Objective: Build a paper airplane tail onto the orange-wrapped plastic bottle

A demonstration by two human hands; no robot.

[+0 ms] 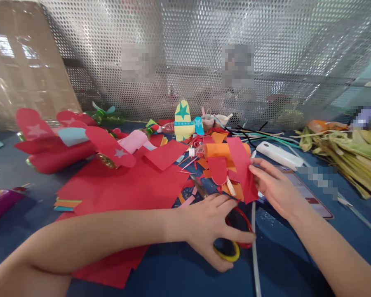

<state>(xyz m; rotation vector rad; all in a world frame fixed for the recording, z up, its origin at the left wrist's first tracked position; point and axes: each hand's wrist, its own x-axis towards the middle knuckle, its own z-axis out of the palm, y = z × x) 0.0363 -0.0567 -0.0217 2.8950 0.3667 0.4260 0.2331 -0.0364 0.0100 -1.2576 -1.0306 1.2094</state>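
Observation:
My left hand reaches across from the left over a pair of scissors with one red and one yellow handle ring. Its fingers are spread around the rings, and the blades point away, partly hidden. At the right, my right hand pinches the edge of a red paper strip. Behind that strip lies a bottle wrapped in orange paper, its white cap to the left. A rounded red paper piece rests just in front of the bottle.
Large red paper sheets cover the left middle. Red paper planes and a yellow bottle plane stand behind. A white bar-shaped device, a phone, a white cable and dried husks lie right.

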